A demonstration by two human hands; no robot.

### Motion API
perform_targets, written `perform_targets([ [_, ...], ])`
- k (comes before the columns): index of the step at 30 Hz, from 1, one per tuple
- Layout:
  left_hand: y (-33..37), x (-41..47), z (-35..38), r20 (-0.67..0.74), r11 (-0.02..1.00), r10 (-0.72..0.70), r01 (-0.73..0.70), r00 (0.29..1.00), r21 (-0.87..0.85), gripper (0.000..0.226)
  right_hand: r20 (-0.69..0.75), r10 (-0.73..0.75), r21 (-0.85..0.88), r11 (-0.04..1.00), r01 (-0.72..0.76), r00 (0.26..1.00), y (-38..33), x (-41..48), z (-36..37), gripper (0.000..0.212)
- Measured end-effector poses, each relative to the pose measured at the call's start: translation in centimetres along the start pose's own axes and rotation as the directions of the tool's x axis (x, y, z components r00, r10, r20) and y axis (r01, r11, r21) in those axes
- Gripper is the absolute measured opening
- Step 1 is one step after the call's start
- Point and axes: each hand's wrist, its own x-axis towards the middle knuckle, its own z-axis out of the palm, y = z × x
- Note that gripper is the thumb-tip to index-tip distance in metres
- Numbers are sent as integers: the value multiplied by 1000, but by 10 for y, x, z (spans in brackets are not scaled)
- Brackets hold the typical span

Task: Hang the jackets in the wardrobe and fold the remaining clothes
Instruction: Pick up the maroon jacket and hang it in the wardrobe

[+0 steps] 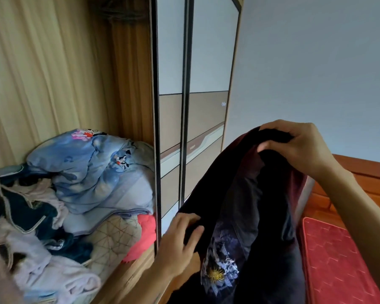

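A dark jacket (pixel 250 205) with a maroon lining and a printed patch hangs in front of me, right of the open wardrobe (pixel 127 84). My right hand (pixel 294 145) grips its top edge, held high. Lower down, my left hand (pixel 180 240) pinches the jacket's left edge beside the sliding door frame (pixel 156 128). No hanger is visible.
Inside the wardrobe lies a heap of bedding and clothes: a blue printed quilt (pixel 97 172), pale garments (pixel 42 270), a red item (pixel 145 235). Sliding doors (pixel 206 106) stand in the middle. A red mattress (pixel 338 260) on a wooden bed frame (pixel 364 178) is at right.
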Motion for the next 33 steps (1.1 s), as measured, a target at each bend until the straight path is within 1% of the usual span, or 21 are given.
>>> perform_targets([
  [1,0,-3,17,26,999,-4,3,1000,45,54,-9,2,32,999,-2,1000,8,6,3,26],
  [2,0,-1,33,28,997,-30,28,999,67,61,-13,0,63,998,1,1000,14,11,7,26],
  [5,-1,34,65,-28,969,-152,154,988,191,49,-14,-59,125,990,60,998,33,31,17,28],
  [7,0,63,70,-81,941,-173,189,982,280,59,-11,-78,154,985,79,997,49,43,21,28],
  [8,0,76,68,-132,934,-210,238,969,266,58,-14,-82,168,982,83,997,59,48,20,28],
  [9,-3,86,61,-205,932,-235,281,950,230,48,-17,-79,179,980,81,997,72,54,18,28],
  [10,-9,94,52,-243,942,-190,246,951,227,42,-15,-72,187,980,73,997,84,58,15,28],
  [11,-18,100,43,-255,939,-114,188,960,289,45,-7,-68,188,980,68,998,98,62,13,29],
  [12,-29,103,31,-251,923,-76,163,965,348,53,4,-67,183,981,65,998,111,65,12,29],
  [13,-37,108,18,-272,909,-71,175,960,378,59,15,-65,182,981,61,998,125,68,11,29],
  [14,-41,113,7,-283,903,-73,184,956,388,58,28,-60,188,981,54,998,136,71,12,28],
  [16,-40,122,-10,-292,895,-37,161,956,415,42,54,-51,206,978,39,997,156,79,17,24],
  [18,-39,132,-26,-238,888,25,88,971,452,29,65,-51,227,973,35,997,171,90,23,26],
  [20,-37,143,-45,-136,886,22,43,990,461,25,83,-56,230,972,35,995,188,103,29,22],
  [21,-37,149,-55,-98,886,27,22,995,462,27,104,-60,222,974,36,993,197,109,32,21],
  [23,-31,158,-73,-78,878,53,-9,996,479,37,163,-70,187,982,39,984,211,120,41,25],
  [25,-19,163,-87,-118,859,76,-5,990,512,45,216,-89,158,986,56,972,222,130,51,25],
  [27,-7,167,-104,-162,825,116,-4,980,565,43,263,-96,155,986,56,960,228,140,63,28],
  [30,9,175,-142,-204,742,159,19,966,670,49,333,-150,174,980,96,931,234,159,86,52],
  [31,16,180,-154,-222,718,157,43,962,695,48,341,-177,196,974,115,923,233,167,94,54],
  [33,31,188,-178,-268,689,125,111,955,716,36,329,-206,238,963,130,922,224,184,111,42],
])
